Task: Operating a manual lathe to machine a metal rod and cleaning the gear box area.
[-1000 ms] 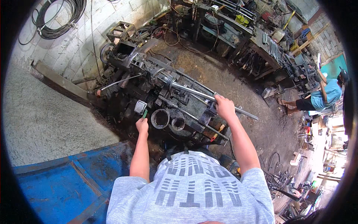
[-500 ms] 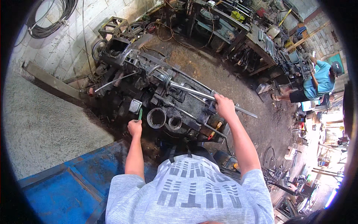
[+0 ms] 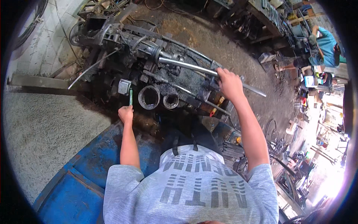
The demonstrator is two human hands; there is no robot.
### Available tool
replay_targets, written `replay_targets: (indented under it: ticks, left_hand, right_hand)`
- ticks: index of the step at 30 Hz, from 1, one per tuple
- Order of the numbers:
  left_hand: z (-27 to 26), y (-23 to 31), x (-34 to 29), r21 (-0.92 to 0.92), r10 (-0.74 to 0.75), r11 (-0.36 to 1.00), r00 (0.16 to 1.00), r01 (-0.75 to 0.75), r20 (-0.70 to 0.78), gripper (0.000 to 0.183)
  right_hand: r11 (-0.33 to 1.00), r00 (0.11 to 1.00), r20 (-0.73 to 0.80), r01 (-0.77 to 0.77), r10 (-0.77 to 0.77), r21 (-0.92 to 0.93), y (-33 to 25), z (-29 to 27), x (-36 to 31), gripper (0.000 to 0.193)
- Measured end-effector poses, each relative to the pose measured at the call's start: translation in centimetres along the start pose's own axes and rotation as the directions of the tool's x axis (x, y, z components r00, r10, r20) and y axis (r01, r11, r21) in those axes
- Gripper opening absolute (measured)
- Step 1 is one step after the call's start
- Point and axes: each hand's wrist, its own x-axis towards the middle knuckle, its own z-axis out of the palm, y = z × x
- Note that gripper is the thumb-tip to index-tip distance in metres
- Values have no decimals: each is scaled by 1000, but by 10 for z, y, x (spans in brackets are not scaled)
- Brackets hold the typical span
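My left hand [image 3: 126, 114] is closed round the lower end of a green handle [image 3: 131, 98]. The handle's upper end comes close to a square grey metal block [image 3: 124, 86]; whether the two are joined, I cannot tell. My right hand [image 3: 229, 84] is wrapped over a long shiny metal bar [image 3: 186, 65]. This bar slants down to the right from the round chuck-like part of a greasy lathe-like machine [image 3: 141, 46], and its far end pokes out past my hand. Dark metal shavings [image 3: 177, 76] lie on the machine bed below the bar.
Two round, dirty containers [image 3: 149, 98] stand at the machine's near side. A yellow-handled tool with a red end [image 3: 217, 106] rests right of them. Blue metal panels [image 3: 85, 179] lie at lower left. Another person [image 3: 326, 44] works at the far right.
The view has shifted, so the machine sits higher and further left in the picture. More of the green handle shows above my left hand. Both hands keep their hold.
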Motion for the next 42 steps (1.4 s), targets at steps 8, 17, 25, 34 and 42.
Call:
replay_targets:
  ticks: [8, 17, 25, 34, 42]
  left_hand:
    - [3, 19, -12, -17, 65, 998, 998, -65, 23, 20]
    - [7, 26, 17, 205, 226, 953, 974, -221, -2, 30]
    - [9, 35, -13, 58, 144, 988, 989, -146, 36, 22]
    - [11, 43, -10, 63, 193, 979, 981, -193, 12, 20]
    - [11, -2, -5, 355, 154, 913, 975, -202, 160, 28]
  right_hand:
    - [1000, 1000, 1, -26, 26, -1, 6, 7, -2, 21]
    - [998, 999, -50, -8, 11, 63, 7, 15, -3, 26]
    - [996, 985, -171, 21, -6, 87, 14, 22, -8, 23]
    - [987, 993, -113, 59, -43, 148, 17, 14, 0, 23]
    - [976, 995, 52, 78, -91, 204, 27, 3, -3, 16]
